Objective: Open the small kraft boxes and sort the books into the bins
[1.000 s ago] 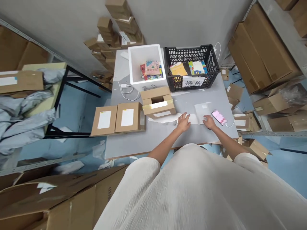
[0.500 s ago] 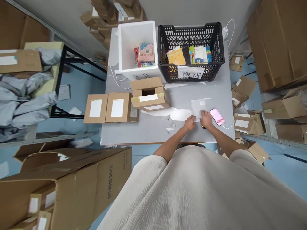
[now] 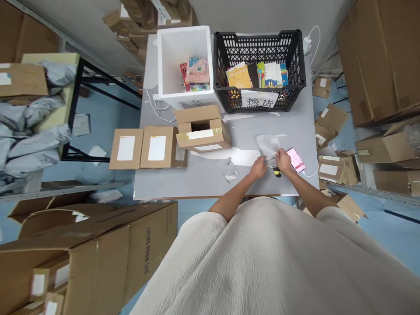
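Observation:
A crumpled, translucent plastic bag is stretched between my two hands above the table. My left hand is closed on its near left corner. On the other side, my right hand grips its near right edge, fingers curled. A small white patch shows on the bag. Just below the bag, between my hands, lies a yellow and black object, perhaps a cutter. A phone with a lit pink screen and a white cable is right beside my right hand.
An open cardboard box stands left of my hands, with two labelled boxes farther left. Behind are a white foam box and a black crate holding books. Paper scraps lie on the grey table.
My hands have closed on the bag's near edge and lifted it, so it is now wrinkled rather than flat. More of the yellow and black object shows. The view has shifted slightly.

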A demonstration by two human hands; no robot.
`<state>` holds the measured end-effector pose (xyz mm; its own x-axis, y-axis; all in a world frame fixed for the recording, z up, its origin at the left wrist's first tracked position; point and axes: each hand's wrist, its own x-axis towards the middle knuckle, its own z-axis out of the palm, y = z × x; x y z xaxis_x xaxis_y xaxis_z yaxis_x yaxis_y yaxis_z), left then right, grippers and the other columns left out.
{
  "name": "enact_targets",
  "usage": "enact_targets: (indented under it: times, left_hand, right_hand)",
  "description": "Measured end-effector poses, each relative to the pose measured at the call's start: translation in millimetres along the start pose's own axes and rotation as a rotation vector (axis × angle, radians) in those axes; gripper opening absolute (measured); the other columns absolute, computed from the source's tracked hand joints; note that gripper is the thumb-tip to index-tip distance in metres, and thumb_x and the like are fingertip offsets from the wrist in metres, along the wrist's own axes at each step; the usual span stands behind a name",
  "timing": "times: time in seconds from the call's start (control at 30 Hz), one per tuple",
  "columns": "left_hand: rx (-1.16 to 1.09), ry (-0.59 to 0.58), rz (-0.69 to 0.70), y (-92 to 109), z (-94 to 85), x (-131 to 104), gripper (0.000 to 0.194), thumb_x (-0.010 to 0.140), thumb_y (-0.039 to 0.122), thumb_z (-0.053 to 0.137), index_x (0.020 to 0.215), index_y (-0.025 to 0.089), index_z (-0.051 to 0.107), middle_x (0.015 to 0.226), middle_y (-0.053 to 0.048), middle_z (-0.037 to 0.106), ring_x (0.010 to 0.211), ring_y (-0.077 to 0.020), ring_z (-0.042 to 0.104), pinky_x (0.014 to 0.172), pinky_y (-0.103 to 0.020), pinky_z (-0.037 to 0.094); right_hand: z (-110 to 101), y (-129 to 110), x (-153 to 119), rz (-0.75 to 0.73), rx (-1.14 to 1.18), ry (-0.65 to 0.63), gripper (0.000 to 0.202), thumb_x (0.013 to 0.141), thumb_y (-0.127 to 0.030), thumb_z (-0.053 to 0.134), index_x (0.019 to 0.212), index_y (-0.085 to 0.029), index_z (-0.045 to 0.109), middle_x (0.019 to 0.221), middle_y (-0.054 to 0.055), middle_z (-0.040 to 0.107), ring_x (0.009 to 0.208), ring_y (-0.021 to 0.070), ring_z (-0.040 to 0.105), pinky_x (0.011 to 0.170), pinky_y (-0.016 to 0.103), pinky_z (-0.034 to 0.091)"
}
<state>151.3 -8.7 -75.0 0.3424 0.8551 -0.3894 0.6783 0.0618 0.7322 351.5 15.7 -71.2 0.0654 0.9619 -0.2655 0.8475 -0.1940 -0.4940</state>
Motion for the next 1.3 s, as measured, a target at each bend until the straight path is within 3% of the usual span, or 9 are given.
enact_targets:
  times: [0.17, 0.27, 0.4, 0.5, 0.67, 0.83, 1.0, 1.17, 1.3]
  left_hand:
    - [-0.004, 0.111, 0.021, 11.5, -22.7, -2.4, 0.039, 0.101, 0.016, 0.052, 0.140, 0.021, 0.059, 0.146, -0.016, 0.065, 0.136, -0.0296, 0.065, 0.118, -0.048, 0.053]
    - [0.011, 0.305, 0.010, 18.4, -41.8, -9.0, 0.038, 0.101, 0.011, 0.046, 0.135, 0.021, 0.059, 0.139, -0.015, 0.065, 0.136, -0.0285, 0.063, 0.119, -0.045, 0.050]
    - [0.047, 0.598, -0.098, 23.2, -68.7, -24.0, 0.038, 0.105, 0.014, 0.041, 0.141, 0.020, 0.053, 0.145, -0.018, 0.059, 0.143, -0.0297, 0.056, 0.122, -0.047, 0.044]
    - [0.056, 0.641, -0.103, 22.2, -84.3, -36.7, 0.039, 0.109, 0.020, 0.041, 0.147, 0.019, 0.050, 0.154, -0.020, 0.054, 0.149, -0.0306, 0.051, 0.124, -0.049, 0.041]
    - [0.046, 0.582, -0.006, 15.6, -97.6, -54.2, 0.044, 0.108, 0.024, 0.042, 0.151, 0.021, 0.051, 0.160, -0.018, 0.056, 0.154, -0.0312, 0.048, 0.125, -0.051, 0.041]
    - [0.058, 0.491, 0.008, 6.1, -97.6, -62.6, 0.050, 0.102, 0.018, 0.044, 0.151, 0.024, 0.055, 0.155, -0.014, 0.061, 0.149, -0.0323, 0.053, 0.121, -0.052, 0.046]
    - [0.113, 0.346, -0.015, -9.8, -89.5, -63.6, 0.055, 0.096, 0.012, 0.049, 0.148, 0.026, 0.061, 0.153, -0.014, 0.061, 0.143, -0.0349, 0.056, 0.118, -0.054, 0.050]
    - [0.250, 0.102, 0.007, -21.0, -79.1, -65.4, 0.054, 0.096, 0.011, 0.051, 0.147, 0.025, 0.064, 0.162, -0.014, 0.058, 0.149, -0.0359, 0.052, 0.123, -0.057, 0.045]
    - [0.310, -0.010, 0.094, -22.1, -72.2, -64.8, 0.055, 0.096, 0.009, 0.050, 0.146, 0.025, 0.066, 0.165, -0.014, 0.057, 0.158, -0.0333, 0.046, 0.129, -0.057, 0.037]
  right_hand:
    - [-14.3, -26.1, -4.2, -0.044, 0.145, 0.056, 0.033, 0.111, -0.043, 0.037, 0.123, -0.025, 0.061, 0.113, 0.014, 0.075, 0.107, 0.0353, 0.066, 0.095, 0.044, 0.051]
    - [-21.8, -51.9, -8.4, -0.146, 0.183, 0.064, 0.033, 0.111, -0.045, 0.038, 0.123, -0.026, 0.062, 0.117, 0.013, 0.075, 0.112, 0.0339, 0.066, 0.099, 0.044, 0.052]
    - [-20.6, -88.4, -15.5, -0.253, 0.176, -0.010, 0.031, 0.112, -0.042, 0.037, 0.123, -0.026, 0.061, 0.124, 0.013, 0.075, 0.113, 0.0316, 0.068, 0.098, 0.040, 0.052]
    - [-12.1, -109.8, -19.2, -0.290, 0.177, -0.053, 0.031, 0.114, -0.042, 0.037, 0.125, -0.026, 0.061, 0.122, 0.012, 0.075, 0.107, 0.0312, 0.069, 0.092, 0.038, 0.052]
    - [-6.0, -120.5, -20.8, -0.368, 0.010, -0.042, 0.033, 0.113, -0.030, 0.037, 0.128, -0.024, 0.065, 0.114, 0.013, 0.075, 0.103, 0.0319, 0.065, 0.087, 0.037, 0.048]
    - [-17.8, -99.0, -18.5, -0.453, -0.318, -0.074, 0.040, 0.105, -0.015, 0.045, 0.131, -0.022, 0.075, 0.131, 0.018, 0.069, 0.117, 0.0343, 0.057, 0.099, 0.043, 0.041]
    - [-16.0, -73.1, -14.4, -0.428, -0.433, -0.166, 0.039, 0.104, -0.018, 0.048, 0.120, -0.020, 0.084, 0.139, 0.023, 0.064, 0.124, 0.0393, 0.050, 0.106, 0.053, 0.036]
    - [8.6, -57.8, -13.8, -0.313, -0.366, -0.219, 0.037, 0.103, -0.027, 0.055, 0.122, -0.018, 0.085, 0.138, 0.026, 0.065, 0.129, 0.0442, 0.049, 0.109, 0.059, 0.038]
    - [29.4, -51.1, -9.5, -0.193, -0.330, -0.241, 0.043, 0.109, -0.040, 0.048, 0.127, -0.021, 0.082, 0.146, 0.025, 0.064, 0.134, 0.0451, 0.050, 0.111, 0.061, 0.039]
